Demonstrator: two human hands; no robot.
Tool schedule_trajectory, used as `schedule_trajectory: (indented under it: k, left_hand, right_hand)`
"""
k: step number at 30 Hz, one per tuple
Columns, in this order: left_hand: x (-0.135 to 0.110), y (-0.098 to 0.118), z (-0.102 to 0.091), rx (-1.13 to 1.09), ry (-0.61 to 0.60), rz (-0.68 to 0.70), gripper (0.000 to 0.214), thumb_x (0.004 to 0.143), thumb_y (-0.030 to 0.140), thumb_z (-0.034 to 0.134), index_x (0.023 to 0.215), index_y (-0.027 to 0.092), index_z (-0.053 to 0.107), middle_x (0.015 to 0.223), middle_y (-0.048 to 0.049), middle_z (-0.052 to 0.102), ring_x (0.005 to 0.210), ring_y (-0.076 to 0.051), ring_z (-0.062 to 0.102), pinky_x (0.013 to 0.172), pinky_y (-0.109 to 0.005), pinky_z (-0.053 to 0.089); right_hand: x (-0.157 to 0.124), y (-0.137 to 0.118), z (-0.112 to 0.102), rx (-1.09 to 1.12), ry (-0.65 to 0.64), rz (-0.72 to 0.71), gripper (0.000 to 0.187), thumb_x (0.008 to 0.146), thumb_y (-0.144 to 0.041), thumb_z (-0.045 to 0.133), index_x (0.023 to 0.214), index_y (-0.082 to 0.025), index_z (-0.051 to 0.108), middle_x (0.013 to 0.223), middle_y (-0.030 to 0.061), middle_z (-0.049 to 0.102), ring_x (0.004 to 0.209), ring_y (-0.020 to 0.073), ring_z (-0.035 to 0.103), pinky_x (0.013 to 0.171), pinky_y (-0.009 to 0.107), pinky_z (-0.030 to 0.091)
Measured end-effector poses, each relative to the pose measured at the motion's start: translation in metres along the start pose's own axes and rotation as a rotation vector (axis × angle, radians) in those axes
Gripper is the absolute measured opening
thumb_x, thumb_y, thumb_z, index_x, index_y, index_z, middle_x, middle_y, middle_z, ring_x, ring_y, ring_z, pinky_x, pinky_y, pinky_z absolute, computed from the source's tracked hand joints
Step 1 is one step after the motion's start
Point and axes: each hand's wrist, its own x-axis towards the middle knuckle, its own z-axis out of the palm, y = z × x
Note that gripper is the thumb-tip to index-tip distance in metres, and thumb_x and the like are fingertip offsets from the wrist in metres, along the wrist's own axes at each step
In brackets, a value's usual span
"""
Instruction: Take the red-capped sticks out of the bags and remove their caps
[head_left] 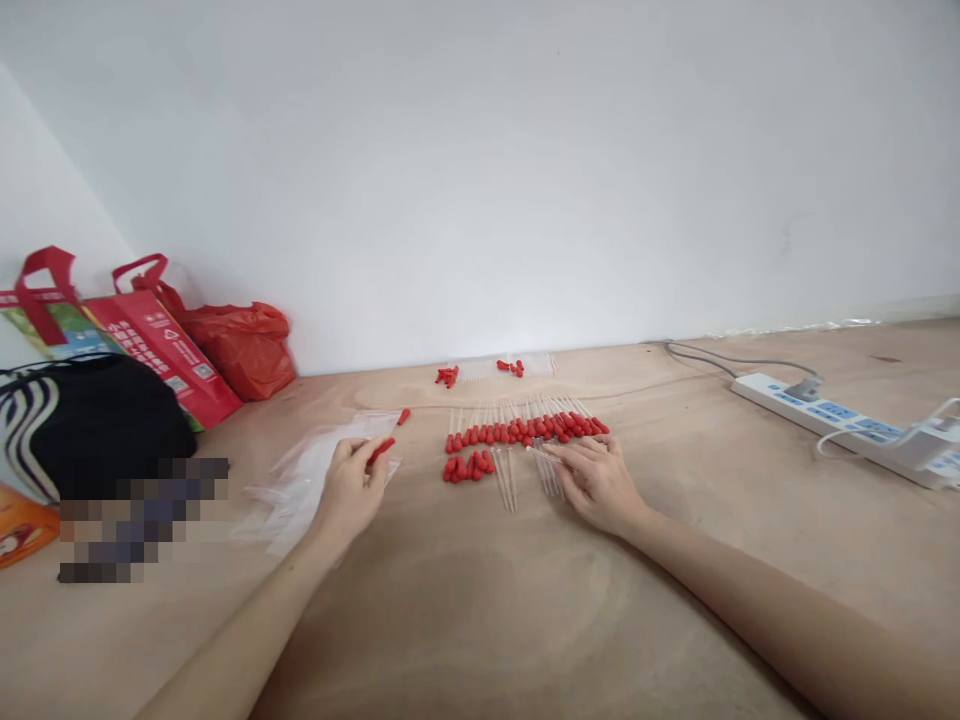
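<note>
Between the thumb and fingers of my left hand (351, 492) is a red rubber dropper bulb (381, 450). Another red bulb (404, 416) lies just beyond it, at the edge of a stack of clear plastic bags (296, 475). My right hand (600, 485) pinches a thin clear glass tube (541, 454), its free end pointing left. In front of my hands runs a row of droppers (517, 432), glass tubes with red bulbs facing me. Closer to me sit a small pile of loose bulbs (468, 467) and several bare glass tubes (506, 482), some partly under my right hand.
By the wall lie more red bulbs (447, 376) and a clear bag (480, 368). Shopping bags (161, 345), a red plastic bag (244, 345) and a black bag (112, 425) stand at left. A white power strip (847, 420) with plugs and cords lies at right.
</note>
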Motion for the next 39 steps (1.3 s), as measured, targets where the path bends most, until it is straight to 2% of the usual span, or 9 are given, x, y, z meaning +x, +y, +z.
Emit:
schedule_trajectory:
  k: [4, 9, 15, 21, 24, 27, 30, 36, 39]
  left_hand:
    - [0.008, -0.017, -0.005, -0.001, -0.071, -0.138, 0.03, 0.071, 0.028, 0.045, 0.095, 0.016, 0.058, 0.078, -0.0044, 0.055, 0.066, -0.016, 0.055, 0.061, -0.028, 0.048]
    - [0.006, -0.01, -0.001, -0.108, -0.099, -0.239, 0.03, 0.067, 0.035, 0.05, 0.09, 0.016, 0.053, 0.073, -0.002, 0.057, 0.061, -0.014, 0.056, 0.057, -0.024, 0.047]
    - [0.0, 0.016, 0.014, -0.106, -0.304, -0.188, 0.022, 0.07, 0.035, 0.052, 0.083, 0.018, 0.053, 0.076, -0.0025, 0.063, 0.064, -0.015, 0.059, 0.061, -0.025, 0.047]
    - [0.005, 0.027, 0.026, 0.033, -0.434, -0.151, 0.029, 0.081, 0.04, 0.041, 0.093, 0.019, 0.056, 0.082, -0.0013, 0.067, 0.073, -0.014, 0.062, 0.066, -0.023, 0.046]
    - [0.027, 0.016, 0.03, 0.19, -0.404, -0.163, 0.029, 0.084, 0.036, 0.038, 0.098, 0.019, 0.056, 0.089, -0.0016, 0.067, 0.082, -0.016, 0.061, 0.072, -0.023, 0.045]
    - [0.055, -0.003, 0.041, 0.316, -0.351, -0.219, 0.028, 0.078, 0.032, 0.047, 0.1, 0.016, 0.058, 0.102, -0.0085, 0.063, 0.1, -0.024, 0.054, 0.083, -0.031, 0.041]
    - [0.078, -0.021, 0.057, 0.419, -0.348, -0.282, 0.032, 0.076, 0.032, 0.05, 0.1, 0.014, 0.059, 0.107, -0.0148, 0.059, 0.104, -0.03, 0.051, 0.082, -0.036, 0.04]
    - [0.093, -0.035, 0.074, 0.485, -0.386, -0.268, 0.027, 0.08, 0.031, 0.043, 0.086, 0.014, 0.063, 0.102, -0.0153, 0.059, 0.096, -0.029, 0.055, 0.076, -0.035, 0.043]
    - [0.095, -0.035, 0.074, 0.496, -0.411, -0.248, 0.027, 0.082, 0.029, 0.04, 0.09, 0.017, 0.063, 0.102, -0.0136, 0.059, 0.093, -0.027, 0.056, 0.074, -0.034, 0.044]
  right_hand:
    - [0.011, -0.007, 0.013, -0.046, 0.04, 0.027, 0.016, 0.078, -0.02, 0.045, 0.077, -0.019, 0.062, 0.062, 0.0002, 0.062, 0.065, 0.0127, 0.049, 0.079, 0.033, 0.024]
    - [0.018, -0.013, 0.024, -0.143, -0.033, -0.029, 0.016, 0.077, -0.016, 0.046, 0.071, -0.019, 0.06, 0.063, 0.0, 0.064, 0.068, 0.0137, 0.049, 0.08, 0.035, 0.021]
    - [0.016, -0.022, 0.021, -0.152, -0.158, -0.043, 0.017, 0.08, -0.031, 0.048, 0.075, -0.021, 0.061, 0.069, 0.0017, 0.065, 0.073, 0.0161, 0.047, 0.079, 0.038, 0.019]
    - [0.015, -0.028, 0.02, -0.198, -0.242, -0.046, 0.03, 0.082, -0.043, 0.044, 0.078, -0.019, 0.061, 0.079, 0.0051, 0.065, 0.08, 0.0181, 0.048, 0.079, 0.038, 0.019]
    - [0.015, -0.031, 0.02, -0.178, -0.261, -0.052, 0.035, 0.083, -0.048, 0.041, 0.083, -0.02, 0.062, 0.082, 0.0058, 0.065, 0.082, 0.0189, 0.047, 0.08, 0.039, 0.02]
    - [0.014, -0.032, 0.02, -0.144, -0.256, -0.047, 0.035, 0.083, -0.047, 0.04, 0.085, -0.02, 0.062, 0.084, 0.0058, 0.064, 0.083, 0.0194, 0.046, 0.081, 0.04, 0.019]
    - [0.013, -0.031, 0.02, -0.128, -0.224, -0.028, 0.031, 0.084, -0.043, 0.04, 0.088, -0.021, 0.062, 0.084, 0.0046, 0.065, 0.083, 0.0186, 0.047, 0.082, 0.04, 0.018]
    - [0.011, -0.022, 0.019, -0.139, -0.132, 0.017, 0.027, 0.084, -0.039, 0.042, 0.087, -0.022, 0.063, 0.078, 0.0027, 0.064, 0.081, 0.017, 0.047, 0.08, 0.037, 0.019]
    - [0.011, -0.018, 0.02, -0.142, -0.105, 0.035, 0.026, 0.084, -0.038, 0.042, 0.083, -0.023, 0.064, 0.074, 0.0022, 0.064, 0.079, 0.0163, 0.047, 0.079, 0.037, 0.019]
